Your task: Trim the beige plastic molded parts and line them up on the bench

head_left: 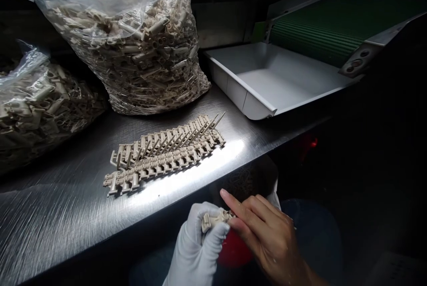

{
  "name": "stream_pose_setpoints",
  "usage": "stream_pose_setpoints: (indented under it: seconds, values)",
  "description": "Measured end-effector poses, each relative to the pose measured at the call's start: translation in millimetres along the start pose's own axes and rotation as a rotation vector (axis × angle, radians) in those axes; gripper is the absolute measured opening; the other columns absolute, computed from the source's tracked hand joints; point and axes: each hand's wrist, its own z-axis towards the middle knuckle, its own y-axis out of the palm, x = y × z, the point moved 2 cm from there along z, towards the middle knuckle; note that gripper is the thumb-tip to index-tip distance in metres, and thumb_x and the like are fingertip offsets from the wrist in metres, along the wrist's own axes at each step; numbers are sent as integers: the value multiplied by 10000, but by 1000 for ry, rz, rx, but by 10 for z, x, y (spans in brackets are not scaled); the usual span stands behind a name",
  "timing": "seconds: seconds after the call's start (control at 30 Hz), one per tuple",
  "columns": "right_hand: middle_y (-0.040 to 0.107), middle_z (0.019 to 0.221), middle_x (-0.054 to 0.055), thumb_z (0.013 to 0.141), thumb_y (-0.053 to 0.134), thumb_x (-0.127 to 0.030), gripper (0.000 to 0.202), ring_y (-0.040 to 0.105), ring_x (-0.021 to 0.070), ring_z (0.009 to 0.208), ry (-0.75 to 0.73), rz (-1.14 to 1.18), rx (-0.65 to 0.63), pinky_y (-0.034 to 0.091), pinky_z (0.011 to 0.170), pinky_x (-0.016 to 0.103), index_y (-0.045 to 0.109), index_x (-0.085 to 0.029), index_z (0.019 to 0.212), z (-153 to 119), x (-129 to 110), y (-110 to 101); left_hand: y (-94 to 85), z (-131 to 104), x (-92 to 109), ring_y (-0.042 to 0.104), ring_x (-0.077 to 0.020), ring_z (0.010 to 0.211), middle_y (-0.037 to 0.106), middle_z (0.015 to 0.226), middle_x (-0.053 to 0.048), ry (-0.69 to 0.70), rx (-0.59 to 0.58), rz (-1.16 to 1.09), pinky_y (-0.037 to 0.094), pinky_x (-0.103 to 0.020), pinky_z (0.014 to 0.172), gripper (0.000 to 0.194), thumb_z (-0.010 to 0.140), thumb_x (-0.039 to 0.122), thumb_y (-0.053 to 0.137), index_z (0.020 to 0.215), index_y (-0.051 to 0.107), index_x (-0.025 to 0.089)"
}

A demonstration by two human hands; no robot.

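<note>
My left hand [196, 246], in a white glove, pinches a beige plastic part [213, 220] between thumb and fingers, in front of the table's near edge. My bare right hand [267, 228] meets the right end of that part, its thumb tip close against it and its index finger stretched out above. Whether the right fingers grip a small piece there is hard to see. Beyond my hands, rows of similar beige parts [173, 157] lie side by side on the metal table [83, 206], with several thin rods sticking up at a slant.
A large clear bag of beige parts [150, 54] stands at the back, and another bag [43, 103] at the left. A white tray [283, 77] sits below a green conveyor belt [333, 23]. Something red [235, 248] shows under my hands.
</note>
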Motion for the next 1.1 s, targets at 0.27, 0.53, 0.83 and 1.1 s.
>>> stream_pose_setpoints:
  seconds: [0.27,0.53,0.83,1.1]
  values:
    - [634,770,23,1115,501,-279,405,603,159,697,30,144,1,496,624,284,588,-171,1496,25,11,-33,8,-25,4,577,-165,716,631,817,6,30,-76,51,450,-284,735,286,1008,518,605,929,694,258]
    - [682,771,40,1088,557,-250,351,609,166,695,-10,119,11,495,628,280,663,-164,1411,18,-2,-19,-22,0,-19,511,-153,725,558,781,26,-118,-200,-45,434,-271,736,340,998,547,606,870,650,235]
    - [468,601,-64,947,714,-547,374,403,86,518,644,616,58,342,476,199,633,-213,798,43,120,-11,-6,77,8,582,-110,725,672,882,28,104,-48,-182,446,-216,713,149,917,441,775,930,786,292]
    - [619,896,-8,1068,558,-432,212,592,127,795,637,606,-310,474,711,221,653,-247,1107,-16,187,-44,-68,40,83,627,-144,841,731,1099,-5,-179,-35,-223,508,-224,816,187,873,438,811,915,780,258]
